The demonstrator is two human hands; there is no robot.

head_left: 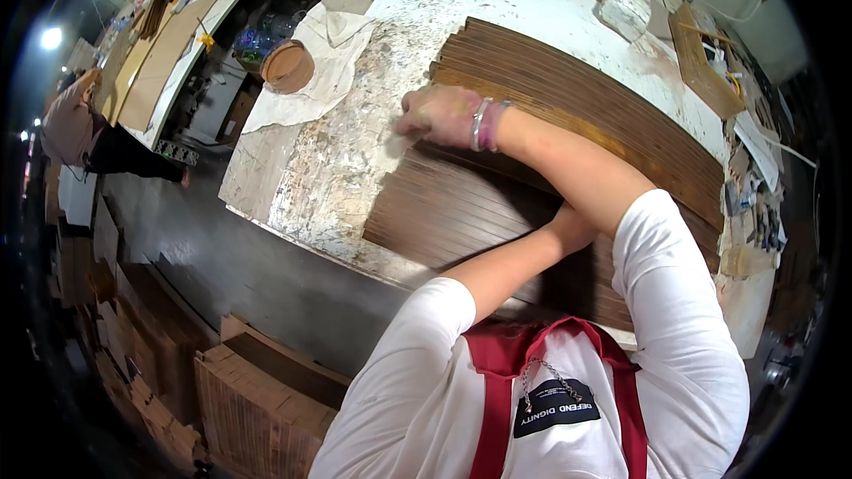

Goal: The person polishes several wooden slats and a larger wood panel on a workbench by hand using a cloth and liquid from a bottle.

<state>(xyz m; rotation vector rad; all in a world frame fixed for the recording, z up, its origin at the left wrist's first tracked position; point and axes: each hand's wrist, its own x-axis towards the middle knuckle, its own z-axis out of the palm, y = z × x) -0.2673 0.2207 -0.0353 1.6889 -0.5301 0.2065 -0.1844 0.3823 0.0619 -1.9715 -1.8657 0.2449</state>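
Note:
Dark brown wooden slats [435, 204] lie side by side on the worktable [306, 173], and one band among them looks lighter and more amber. My right hand [444, 115], in what looks like a thin stained glove with a silver band at the wrist, is over the left ends of the slats. Its fingers are curled and slightly blurred, so what they hold, if anything, does not show. Crossing beneath my right forearm, my left hand [575, 226] is over the slats farther right. Its fingers are hidden behind that forearm.
A brown round tub [287, 66] rests on a whitish cloth [342, 49] at the table's left. A wooden tray [706, 58] holds small items at the right. Stacked wooden boards [257, 399] stand below left. Another person [75, 129] is at the far left.

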